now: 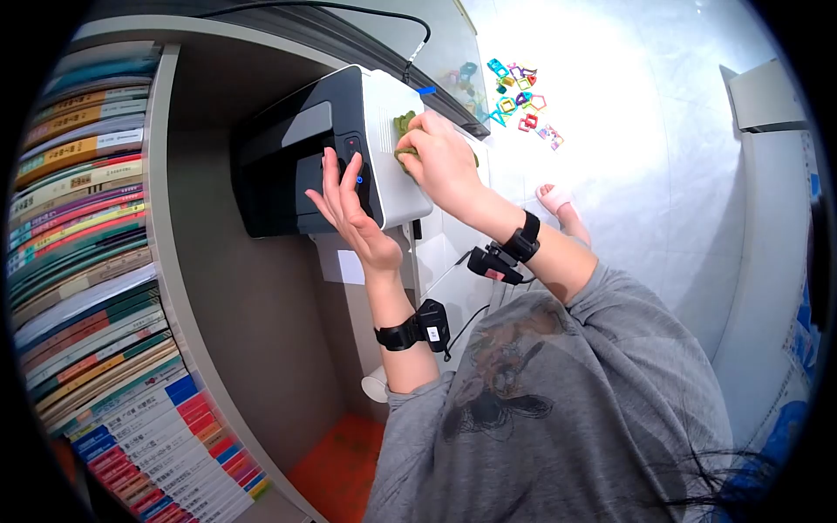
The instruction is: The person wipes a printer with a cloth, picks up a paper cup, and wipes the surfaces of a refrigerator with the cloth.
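Observation:
A black and white printer (393, 139) stands in a shelf compartment at the upper middle. My right hand (443, 166) presses a crumpled green cloth (404, 122) against its white surface, fingers closed round part of the cloth. Some of the cloth also shows beyond the hand. Beside the printer's dark front, near its small lit buttons, my left hand (359, 222) is raised with fingers spread and nothing in it. Whether its fingertips touch the printer I cannot tell. Both wrists wear black straps with small devices.
Stacked books (87, 218) fill the shelf on the left. Colourful toy pieces (523, 100) lie on the pale floor (628, 131) at the upper right, near a bare foot (556, 199). A black cable (349, 7) runs above the printer. A white cylinder (375, 385) stands below.

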